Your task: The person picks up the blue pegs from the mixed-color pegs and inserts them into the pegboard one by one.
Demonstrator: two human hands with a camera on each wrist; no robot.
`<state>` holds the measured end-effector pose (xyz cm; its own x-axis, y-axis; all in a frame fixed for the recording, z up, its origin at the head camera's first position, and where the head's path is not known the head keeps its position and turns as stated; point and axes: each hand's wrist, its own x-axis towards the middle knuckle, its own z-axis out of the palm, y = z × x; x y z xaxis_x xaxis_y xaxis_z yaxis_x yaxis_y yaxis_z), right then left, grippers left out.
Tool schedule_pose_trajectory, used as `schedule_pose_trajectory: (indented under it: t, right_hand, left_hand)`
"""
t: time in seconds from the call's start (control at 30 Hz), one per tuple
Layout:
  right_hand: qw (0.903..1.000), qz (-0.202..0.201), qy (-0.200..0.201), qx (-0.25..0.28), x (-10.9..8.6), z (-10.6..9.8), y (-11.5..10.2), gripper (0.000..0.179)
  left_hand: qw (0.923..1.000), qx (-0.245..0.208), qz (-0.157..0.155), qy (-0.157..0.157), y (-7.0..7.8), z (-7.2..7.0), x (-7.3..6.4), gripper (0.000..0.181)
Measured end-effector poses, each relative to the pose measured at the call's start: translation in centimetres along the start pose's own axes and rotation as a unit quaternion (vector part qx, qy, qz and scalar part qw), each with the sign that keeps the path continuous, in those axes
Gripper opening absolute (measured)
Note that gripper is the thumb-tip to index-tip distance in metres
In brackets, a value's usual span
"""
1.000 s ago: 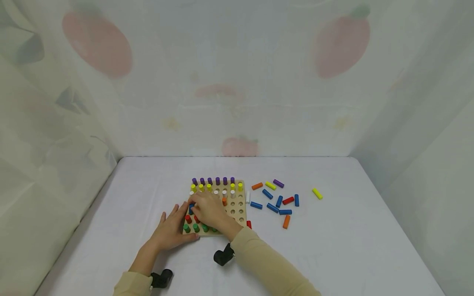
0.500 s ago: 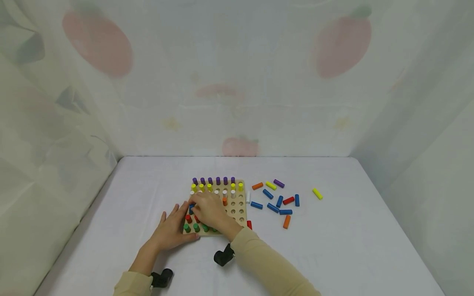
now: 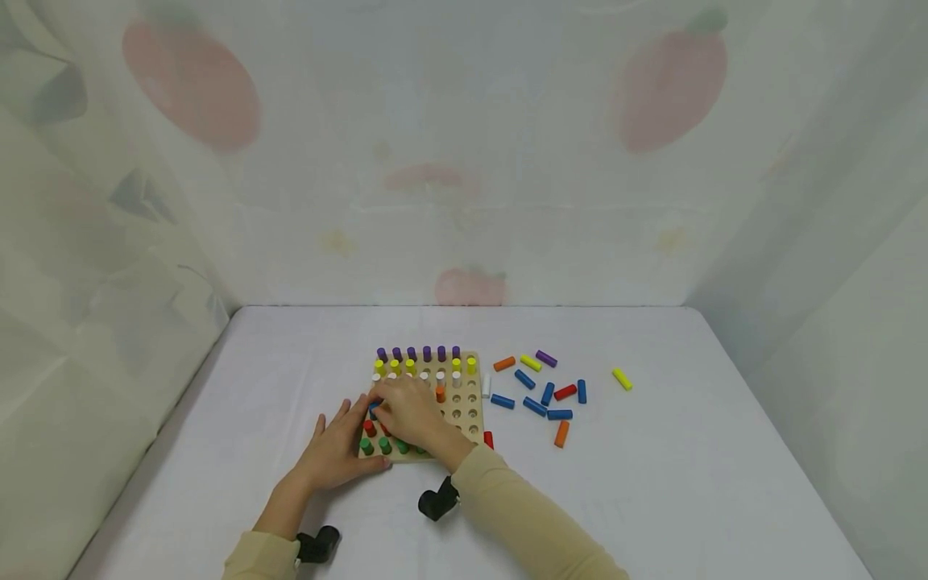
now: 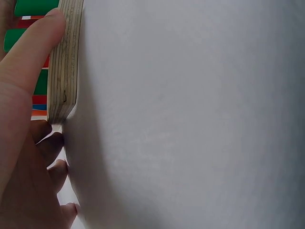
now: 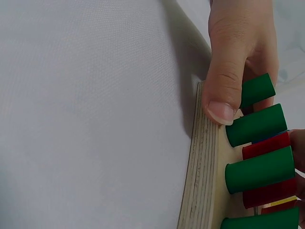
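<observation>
A square wooden pegboard (image 3: 464,420) carries rows of coloured pegs standing in its holes. My left hand (image 3: 329,455) braces its front left corner, the thumb pressing the near edge and the spread fingers lying along the left side. Over the board's left part, my right hand (image 3: 412,409) pinches a blue peg (image 3: 373,411) at the left edge; its fingers partly hide that peg and its neighbours. Green pegs (image 3: 384,445) line the front row, with red pegs (image 3: 370,428) behind. In the right wrist view, the left thumb (image 5: 224,95) touches the plywood edge beside green pegs.
To the right of the board lie several loose pegs: blue ones (image 3: 534,407), orange (image 3: 561,435), red (image 3: 565,392), yellow (image 3: 621,379), purple (image 3: 547,358) and a white peg (image 3: 486,387) against the board's side. A white cloth (image 3: 652,499) covers the table.
Both hands keep nearly the same position. The blue peg under my right fingertips shows slightly less than before; the loose pegs have not moved.
</observation>
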<state>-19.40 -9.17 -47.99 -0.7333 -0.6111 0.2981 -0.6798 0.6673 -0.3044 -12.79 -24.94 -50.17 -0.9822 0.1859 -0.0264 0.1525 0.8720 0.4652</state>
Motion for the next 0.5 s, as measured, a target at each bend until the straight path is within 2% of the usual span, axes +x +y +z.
schedule_pose_trajectory:
  t: [0.33, 0.5]
  right_hand:
    - [0.9999, 0.001, -0.007, 0.014, -0.08, -0.27, 0.1, 0.018]
    - [0.9986, 0.011, -0.018, 0.049, -0.26, -0.82, 0.14, 0.018]
  left_hand:
    - [1.0, 0.004, -0.001, 0.003, -0.07, 0.14, 0.07, 0.106]
    - [1.0, 0.006, -0.004, 0.0, -0.27, 0.22, 0.09, 0.109]
